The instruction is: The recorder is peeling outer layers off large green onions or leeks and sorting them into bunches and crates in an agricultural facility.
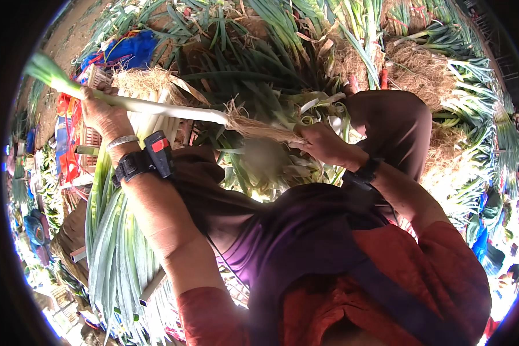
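Note:
A leek stretches across in front of me, its green top at the far left and its white shank pointing right. My left hand is closed around it near where the white turns green. At its other end, stringy brown roots trail toward my right hand, whose fingers are closed on their tips. Beneath my left forearm lies a stack of leeks, leaves toward me. The root ends of that stack show just beyond my left hand.
Loose leaves and peelings lie between my knees. Bundled leeks with brown roots surround me at the far side and right. A plastic crate with red ribbon stands left, near blue sheeting. My bent knee rises beside my right hand.

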Tool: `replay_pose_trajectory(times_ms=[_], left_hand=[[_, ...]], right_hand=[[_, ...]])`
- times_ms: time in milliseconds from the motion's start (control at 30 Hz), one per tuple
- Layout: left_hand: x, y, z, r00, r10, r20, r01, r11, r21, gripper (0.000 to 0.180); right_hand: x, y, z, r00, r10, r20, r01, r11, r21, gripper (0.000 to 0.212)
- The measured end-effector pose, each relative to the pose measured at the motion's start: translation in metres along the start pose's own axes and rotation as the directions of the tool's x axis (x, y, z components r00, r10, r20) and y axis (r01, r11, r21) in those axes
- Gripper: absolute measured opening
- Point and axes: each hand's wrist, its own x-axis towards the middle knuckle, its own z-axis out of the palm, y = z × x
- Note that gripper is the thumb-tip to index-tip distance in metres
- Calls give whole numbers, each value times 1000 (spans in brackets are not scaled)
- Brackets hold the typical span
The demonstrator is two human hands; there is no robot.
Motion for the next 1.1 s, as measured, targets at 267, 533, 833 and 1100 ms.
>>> replay_pose_trajectory(times_ms=[267,533,833,1100], left_hand=[[59,8,-88,945,-306,116,326,915,-240,29],[30,5,-57,972,-29,-234,-1,992,-130,17],[-3,7,-38,999,50,-15,-52,974,-223,17],[-37,51,-34,989,126,70,-110,974,-199,24]], right_hand=[[-66,-76,-71,956,-272,112,280,958,-57,16],[-117,67,-148,864,387,-321,-396,917,38,31],[74,-94,-123,942,-163,-293,175,984,17,38],[156,-138,-36,949,-288,-129,280,957,-73,35]])
